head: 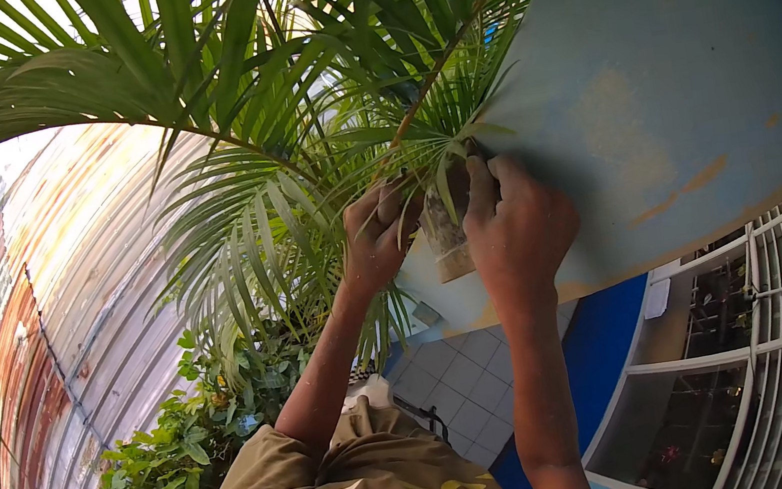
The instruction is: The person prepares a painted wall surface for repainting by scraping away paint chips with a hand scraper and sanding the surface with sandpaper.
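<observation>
A small translucent plastic container [451,251], dirty and with dark matter in its upper part, hangs between my raised hands in front of a light blue wall panel. Narrow green leaves [448,145] fan out over its top. On its left side, my left hand [381,227] curls its fingers at the upper edge. My right hand [520,217] pinches near the rim on the other side, thumb and forefinger together, dark with soil. Leaves and knuckles hide the exact contact points, and whether the leaves grow from the container is unclear.
Large palm fronds [220,65] crowd the space above and left. The blue panel [641,93] has a worn lower edge. Beyond are a rusty corrugated metal sheet [102,288], leafy shrubs [158,461], grey floor tiles [449,380] and a barred window [725,346].
</observation>
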Demonstrator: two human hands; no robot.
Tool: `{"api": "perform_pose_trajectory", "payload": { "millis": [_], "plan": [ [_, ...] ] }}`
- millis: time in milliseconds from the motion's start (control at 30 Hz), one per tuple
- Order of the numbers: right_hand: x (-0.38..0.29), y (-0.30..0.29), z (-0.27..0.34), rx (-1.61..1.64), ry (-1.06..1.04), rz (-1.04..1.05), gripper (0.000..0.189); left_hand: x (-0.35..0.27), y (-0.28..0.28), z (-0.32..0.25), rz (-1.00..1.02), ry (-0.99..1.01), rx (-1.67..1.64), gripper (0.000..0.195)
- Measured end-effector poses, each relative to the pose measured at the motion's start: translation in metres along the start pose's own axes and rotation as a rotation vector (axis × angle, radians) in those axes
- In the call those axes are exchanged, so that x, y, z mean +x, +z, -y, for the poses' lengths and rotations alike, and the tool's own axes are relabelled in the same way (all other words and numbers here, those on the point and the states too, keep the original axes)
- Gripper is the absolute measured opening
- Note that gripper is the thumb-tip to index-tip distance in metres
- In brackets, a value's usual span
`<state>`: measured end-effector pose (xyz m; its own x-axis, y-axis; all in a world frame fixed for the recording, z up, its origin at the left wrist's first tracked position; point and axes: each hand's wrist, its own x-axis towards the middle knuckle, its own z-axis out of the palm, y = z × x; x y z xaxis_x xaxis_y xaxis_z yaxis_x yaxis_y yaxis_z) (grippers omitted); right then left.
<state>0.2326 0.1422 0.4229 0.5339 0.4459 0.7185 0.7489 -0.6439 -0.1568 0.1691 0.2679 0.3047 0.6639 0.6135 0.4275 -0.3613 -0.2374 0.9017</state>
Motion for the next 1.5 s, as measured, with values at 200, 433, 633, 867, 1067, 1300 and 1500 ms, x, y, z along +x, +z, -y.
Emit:
{"api": "perform_pose_trajectory", "payload": {
  "millis": [200,433,633,867,1067,1300,1500],
  "plan": [
    [0.003,-0.001,0.001,-0.006,0.026,0.034,0.028,-0.007,-0.002,-0.016,-0.021,-0.1,0.098,0.035],
    [-0.02,-0.008,-0.012,0.032,0.054,0.018,0.03,-0.009,0.001,-0.018,-0.03,-0.006,0.081,0.024],
    [-0.023,-0.007,-0.012,0.021,0.053,0.084,0.025,0.002,0.01,-0.02,-0.067,-0.08,-0.08,0.025],
    [-0.019,0.001,-0.009,-0.04,0.024,0.068,0.025,0.038,0.003,-0.053,0.011,0.051,0.064,0.041],
    [-0.015,0.011,-0.006,-0.048,-0.04,0.03,0.024,0.045,0.005,-0.058,-0.053,0.052,0.113,0.032],
    [-0.004,0.004,0.002,-0.032,-0.016,0.068,0.024,0.043,-0.008,-0.052,-0.133,-0.118,0.039,0.025],
    [-0.028,0.012,-0.01,0.006,0.001,0.093,0.022,0.035,-0.005,-0.029,-0.109,0.121,0.14,0.024]
  ]
}}
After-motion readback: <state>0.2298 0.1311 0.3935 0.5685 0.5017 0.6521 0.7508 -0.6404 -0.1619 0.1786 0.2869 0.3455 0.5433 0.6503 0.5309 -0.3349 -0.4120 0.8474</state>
